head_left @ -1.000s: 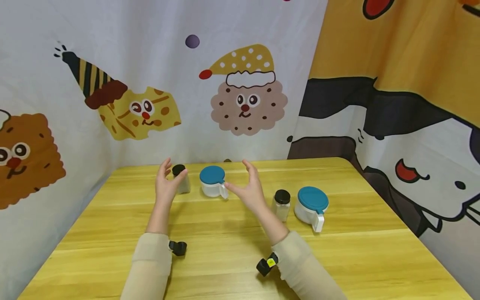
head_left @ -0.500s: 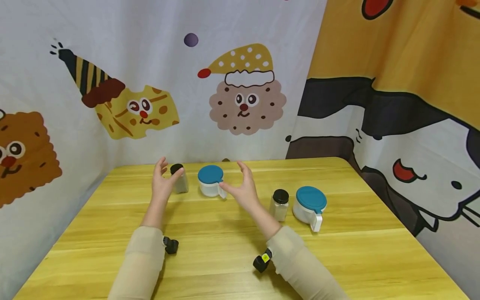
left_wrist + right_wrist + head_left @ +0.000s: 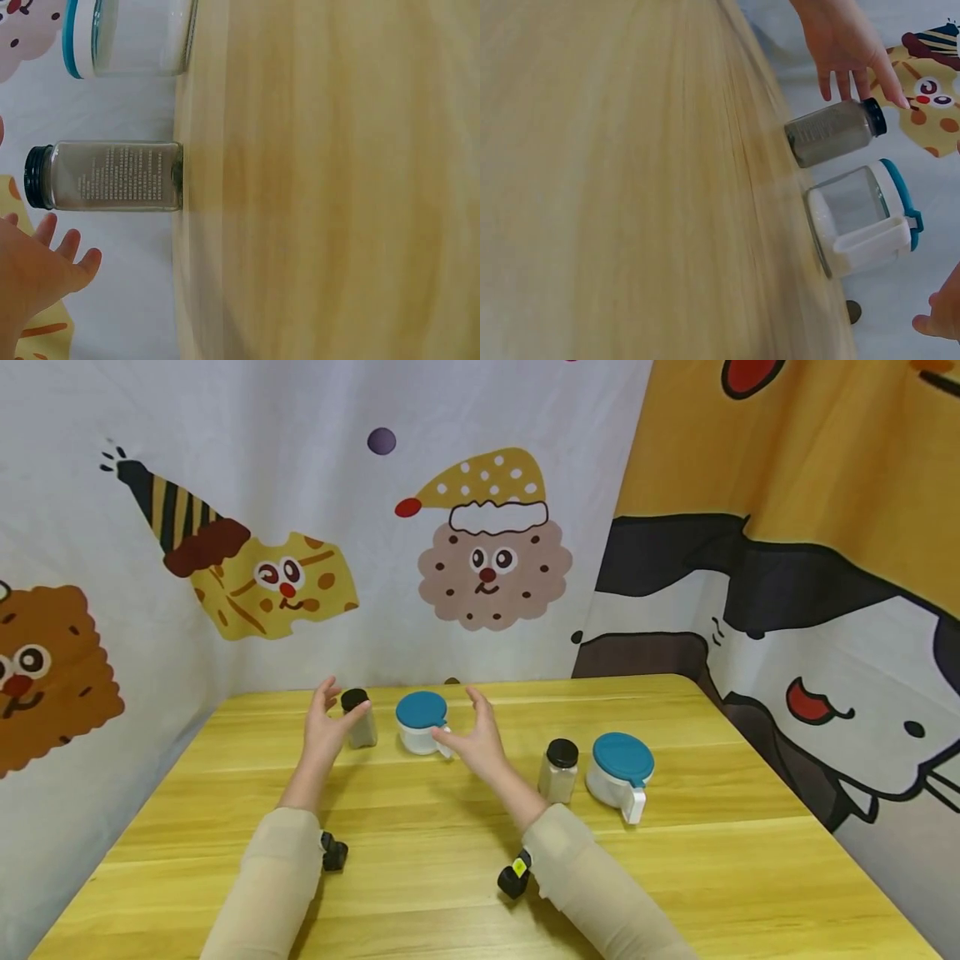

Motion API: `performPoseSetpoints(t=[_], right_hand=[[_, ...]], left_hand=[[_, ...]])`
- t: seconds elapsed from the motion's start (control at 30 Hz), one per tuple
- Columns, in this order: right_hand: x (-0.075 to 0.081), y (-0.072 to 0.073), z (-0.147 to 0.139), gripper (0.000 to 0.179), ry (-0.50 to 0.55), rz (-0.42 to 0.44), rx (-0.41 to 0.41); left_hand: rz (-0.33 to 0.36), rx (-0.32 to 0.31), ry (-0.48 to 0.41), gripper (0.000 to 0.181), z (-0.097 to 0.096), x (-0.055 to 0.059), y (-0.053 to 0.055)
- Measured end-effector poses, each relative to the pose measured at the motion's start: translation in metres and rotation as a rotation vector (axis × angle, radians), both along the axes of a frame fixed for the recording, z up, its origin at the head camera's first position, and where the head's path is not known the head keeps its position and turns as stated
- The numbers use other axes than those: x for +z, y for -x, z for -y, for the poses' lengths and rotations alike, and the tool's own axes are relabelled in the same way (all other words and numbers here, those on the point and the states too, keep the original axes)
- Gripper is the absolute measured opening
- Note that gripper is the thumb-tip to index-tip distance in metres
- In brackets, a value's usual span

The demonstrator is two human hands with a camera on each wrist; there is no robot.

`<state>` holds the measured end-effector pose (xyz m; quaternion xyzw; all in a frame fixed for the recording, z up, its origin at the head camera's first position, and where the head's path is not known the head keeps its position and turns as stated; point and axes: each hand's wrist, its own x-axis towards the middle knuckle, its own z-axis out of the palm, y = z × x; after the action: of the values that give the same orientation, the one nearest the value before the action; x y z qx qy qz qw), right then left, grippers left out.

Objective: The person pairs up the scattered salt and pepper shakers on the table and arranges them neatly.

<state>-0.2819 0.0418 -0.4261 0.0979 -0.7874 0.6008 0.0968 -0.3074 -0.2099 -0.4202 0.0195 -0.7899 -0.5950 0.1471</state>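
Observation:
Fingers spread and thumb apart, my left hand point(image 3: 324, 731) is beside a spice jar point(image 3: 363, 727) with a black lid; its thumb overlaps the jar in the head view. In the left wrist view this jar point(image 3: 116, 176) shows printed text and a grey-brown filling. My right hand point(image 3: 480, 742), also spread and holding nothing, is just right of a clear canister point(image 3: 417, 740) with a blue lid and white handle. Its thumb overlaps the handle in the head view. The right wrist view shows white contents low in the canister point(image 3: 855, 214).
Right of my right forearm stand a second black-lidded jar point(image 3: 558, 777) with pale contents and a second blue-lidded canister point(image 3: 621, 770). All stand upright on the wooden table point(image 3: 420, 877). A cartoon-printed curtain point(image 3: 315, 460) hangs behind and to the right.
My right hand has shifted left, its thumb moving further across the canister's handle. My left hand and forearm moved slightly left, then stayed nearly still. The jars and canisters stand where they were.

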Motion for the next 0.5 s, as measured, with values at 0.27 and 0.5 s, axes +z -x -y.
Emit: performPoseSetpoints(t=[0.27, 0.5], right_hand=[[-0.005, 0.006, 0.008, 0.093, -0.006, -0.010, 0.016], [-0.012, 0.015, 0.014, 0.095, 0.004, 0.009, 0.041]], left_hand=[[-0.009, -0.020, 0.042, 0.087, 0.002, -0.004, 0.006], [0.011, -0.050, 0.049, 0.088, 0.003, -0.005, 0.008]])
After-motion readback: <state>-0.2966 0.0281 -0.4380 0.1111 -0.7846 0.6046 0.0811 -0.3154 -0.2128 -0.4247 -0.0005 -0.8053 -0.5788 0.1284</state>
